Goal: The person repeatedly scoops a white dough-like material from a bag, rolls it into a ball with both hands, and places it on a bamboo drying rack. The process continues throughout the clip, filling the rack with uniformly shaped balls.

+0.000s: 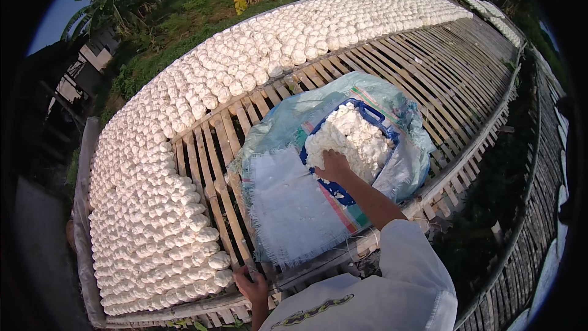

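My right hand (334, 165) reaches into a blue plastic basin (344, 196) heaped with a white, crumbly, moist-looking mass (363, 135). Its fingertips sink into the near left part of the heap and are partly hidden. At the near edge of a slatted bamboo rack (220, 193), my left hand (251, 287) has its fingers bent beside the last white lumps (219, 260) of the rows. Whether it grips anything is unclear. Under the basin are a pale blue-green plastic sheet (271, 128) and a frayed white woven sack (294, 207).
Rows of rounded white lumps (257, 50) cover the rack's far side and left end. A bamboo rail (459, 170) borders its near side. Another slatted rack (519, 257) stands at right across a dark gap. Grass (193, 14) and banana plants (119, 0) lie beyond.
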{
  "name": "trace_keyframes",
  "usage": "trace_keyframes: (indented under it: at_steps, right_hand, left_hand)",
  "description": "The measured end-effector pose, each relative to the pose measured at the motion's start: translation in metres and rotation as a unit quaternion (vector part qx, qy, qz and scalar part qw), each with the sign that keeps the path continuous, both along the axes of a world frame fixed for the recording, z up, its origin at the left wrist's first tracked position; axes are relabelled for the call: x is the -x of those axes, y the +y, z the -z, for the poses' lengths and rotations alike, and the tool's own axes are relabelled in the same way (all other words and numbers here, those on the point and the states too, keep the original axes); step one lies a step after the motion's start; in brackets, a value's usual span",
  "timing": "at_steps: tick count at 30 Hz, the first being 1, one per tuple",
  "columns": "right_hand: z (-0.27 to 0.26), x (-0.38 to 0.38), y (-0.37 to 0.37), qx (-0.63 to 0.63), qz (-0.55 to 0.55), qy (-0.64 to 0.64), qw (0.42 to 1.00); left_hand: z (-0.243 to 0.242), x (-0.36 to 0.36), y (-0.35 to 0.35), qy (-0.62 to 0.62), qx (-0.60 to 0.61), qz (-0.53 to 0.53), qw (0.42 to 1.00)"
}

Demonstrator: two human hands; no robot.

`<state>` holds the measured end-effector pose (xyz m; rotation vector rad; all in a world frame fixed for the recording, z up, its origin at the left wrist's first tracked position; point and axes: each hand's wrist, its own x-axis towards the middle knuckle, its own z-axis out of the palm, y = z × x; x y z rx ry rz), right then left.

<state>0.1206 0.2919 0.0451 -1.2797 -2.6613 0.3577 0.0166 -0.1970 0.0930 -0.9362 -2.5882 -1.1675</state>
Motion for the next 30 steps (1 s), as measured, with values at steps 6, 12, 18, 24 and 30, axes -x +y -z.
trace_keyframes:
  at_steps: [6, 12, 18, 24, 30]
  right_hand:
    - [0.012, 0.012, -0.017, -0.04, 0.025, -0.044, 0.998]
    - [0.01, -0.006, -0.025, -0.002, -0.036, -0.073, 0.997]
    - [-0.005, -0.032, -0.008, 0.168, -0.007, 0.168, 0.971]
    - [-0.032, -0.057, 0.023, 0.187, -0.082, 0.237, 0.95]
    - [-0.036, -0.039, -0.023, 0.137, -0.052, -0.012, 0.989]
  left_hand:
    - [-0.003, -0.002, 0.004, -0.009, 0.028, 0.004, 1.0]
    - [0.0, 0.001, 0.0, -0.046, 0.037, 0.013, 0.998]
    - [0.015, 0.005, -0.002, 0.004, 0.068, -0.028, 0.997]
    - [0.019, 0.007, -0.003, 0.05, 0.06, -0.006, 0.997]
    - [0.01, 0.003, 0.0, -0.009, 0.072, -0.034, 0.997]
